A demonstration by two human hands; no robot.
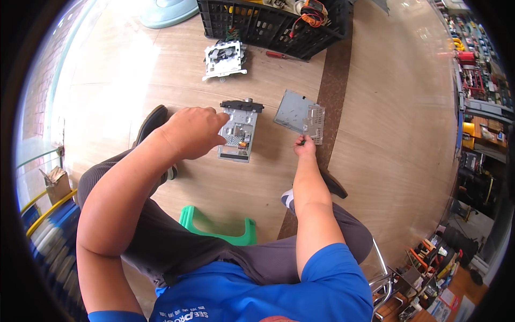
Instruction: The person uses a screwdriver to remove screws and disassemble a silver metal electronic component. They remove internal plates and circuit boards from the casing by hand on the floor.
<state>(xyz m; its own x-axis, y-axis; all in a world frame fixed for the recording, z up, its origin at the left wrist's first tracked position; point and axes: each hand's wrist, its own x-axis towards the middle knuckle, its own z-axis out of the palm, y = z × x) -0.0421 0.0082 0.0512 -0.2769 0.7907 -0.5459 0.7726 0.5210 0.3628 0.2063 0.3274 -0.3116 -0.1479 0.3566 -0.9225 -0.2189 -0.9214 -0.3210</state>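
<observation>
A silver metal chassis [236, 131], which looks like a car stereo body with a black front edge, lies on the floor before me. My left hand [196, 131] is at its left side, thumb and fingers apart and nothing seen between them; whether the fingertips touch it I cannot tell. My right hand [304, 145] is closed near the lower edge of a grey metal cover plate [294, 111]. A small dark bit shows at its fingertips, too small to name. Farther off lies a white-framed disc mechanism [224, 60].
A black plastic crate [257, 27] stands at the back, a multimeter [313, 12] on top. A red-handled screwdriver [284, 56] lies before it. A green stool [220, 228] shows between my legs. Tool-laden shelves [475, 75] line the right side.
</observation>
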